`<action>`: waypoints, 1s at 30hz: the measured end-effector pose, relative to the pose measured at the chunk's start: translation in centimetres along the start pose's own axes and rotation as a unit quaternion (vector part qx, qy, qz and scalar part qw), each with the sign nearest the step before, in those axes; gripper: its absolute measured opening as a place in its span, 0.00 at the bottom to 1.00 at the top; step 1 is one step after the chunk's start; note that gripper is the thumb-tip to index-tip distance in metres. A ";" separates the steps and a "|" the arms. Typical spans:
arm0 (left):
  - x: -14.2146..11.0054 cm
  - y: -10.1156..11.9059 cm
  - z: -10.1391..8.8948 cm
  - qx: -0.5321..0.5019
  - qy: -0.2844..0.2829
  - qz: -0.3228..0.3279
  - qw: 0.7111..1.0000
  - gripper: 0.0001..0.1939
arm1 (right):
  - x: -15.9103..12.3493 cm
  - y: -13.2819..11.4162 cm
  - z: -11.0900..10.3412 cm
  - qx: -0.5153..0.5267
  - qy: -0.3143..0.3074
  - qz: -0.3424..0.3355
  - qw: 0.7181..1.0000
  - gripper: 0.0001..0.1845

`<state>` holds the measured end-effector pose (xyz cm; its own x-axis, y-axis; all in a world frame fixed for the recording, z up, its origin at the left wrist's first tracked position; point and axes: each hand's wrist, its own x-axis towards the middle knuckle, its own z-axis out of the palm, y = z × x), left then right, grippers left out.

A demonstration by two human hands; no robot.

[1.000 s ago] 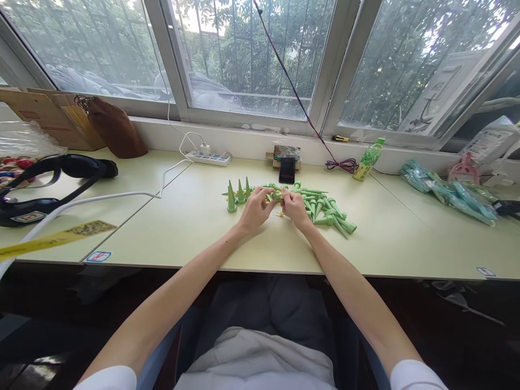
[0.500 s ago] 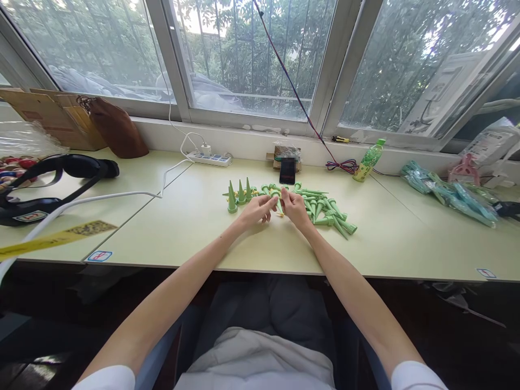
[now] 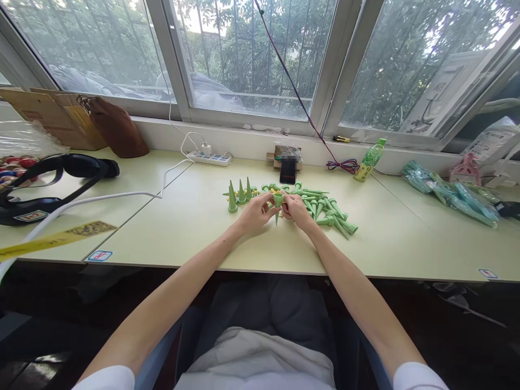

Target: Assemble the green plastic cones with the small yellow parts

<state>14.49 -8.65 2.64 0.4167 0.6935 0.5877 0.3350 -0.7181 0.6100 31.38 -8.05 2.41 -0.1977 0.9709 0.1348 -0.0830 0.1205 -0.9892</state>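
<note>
Between my two hands is a green plastic spike [image 3: 278, 200], its wide collar up and its pointed tip down. The fingers of my left hand [image 3: 257, 211] close on it from the left. My right hand [image 3: 296, 209] pinches at its right side near the collar; the fingertips are partly hidden. Three finished-looking green cones [image 3: 232, 198] stand upright on the table beyond my left hand. A heap of similar green spikes [image 3: 320, 207] lies beside and behind my right hand. Small yellow pieces [image 3: 254, 192] show behind my hands, partly covered.
A phone [image 3: 288, 170] leans on a small box at the back. A power strip [image 3: 209, 158] and white cable [image 3: 122, 194] lie to the left, near a black headset [image 3: 60, 184]. A green bottle [image 3: 369, 160] and blue plastic packets [image 3: 450, 195] are on the right.
The spike between my hands has turned so its collar faces up and its tip down. My left fingers have opened wider around it; the standing cones and the heap look unmoved.
</note>
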 end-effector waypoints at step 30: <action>0.9 0.9 -0.1 -0.288 -0.035 -0.310 0.905 0.20 | -0.2 -0.2 0.5 -0.152 0.100 -0.151 0.972 0.34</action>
<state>15.09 -8.68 3.77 0.3581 0.9336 0.0143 0.0339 -0.0283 0.9990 30.94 -8.34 2.58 -0.0121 0.8989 0.4380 0.1912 0.4320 -0.8814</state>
